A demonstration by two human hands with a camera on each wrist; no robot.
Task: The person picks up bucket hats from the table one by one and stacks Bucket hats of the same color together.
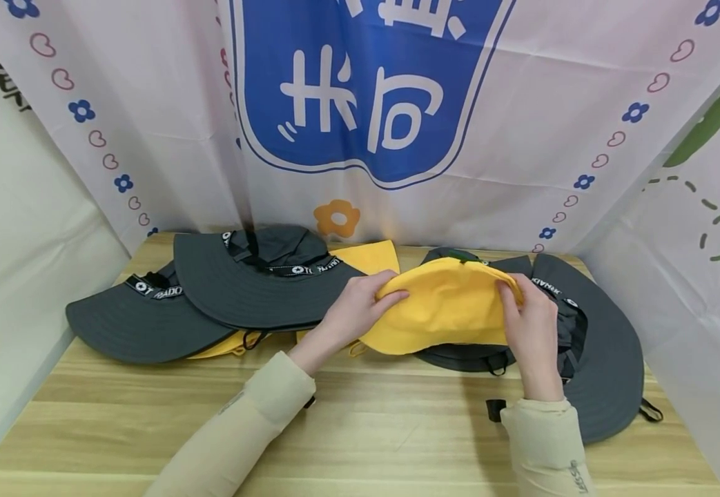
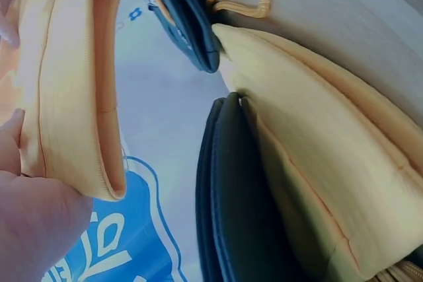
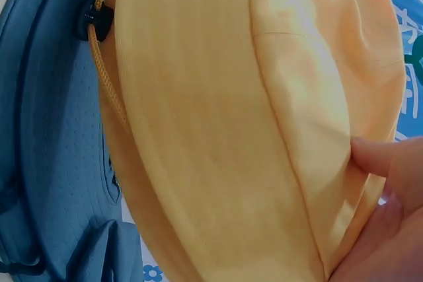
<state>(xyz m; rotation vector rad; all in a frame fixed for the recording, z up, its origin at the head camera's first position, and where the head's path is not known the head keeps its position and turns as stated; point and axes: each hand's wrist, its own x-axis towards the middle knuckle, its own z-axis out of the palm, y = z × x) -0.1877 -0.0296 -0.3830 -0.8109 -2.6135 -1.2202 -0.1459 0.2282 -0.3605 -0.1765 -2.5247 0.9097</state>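
Note:
A yellow hat is held up between both hands, above the wooden table. My left hand pinches its left edge, thumb in front. At the opposite side, my right hand grips the edge, the thumb pressing the near face. The left wrist view has the left hand at the hat's band. From the right wrist, the right hand pinches the yellow fabric, and a cord with a black toggle hangs at the hat's other side. The dark hat behind is partly hidden.
Two overlapping dark grey wide-brimmed hats lie at the left, with yellow fabric showing behind them. Another dark grey hat lies at the right, its brim beside the right forearm. A printed curtain hangs behind the wooden table.

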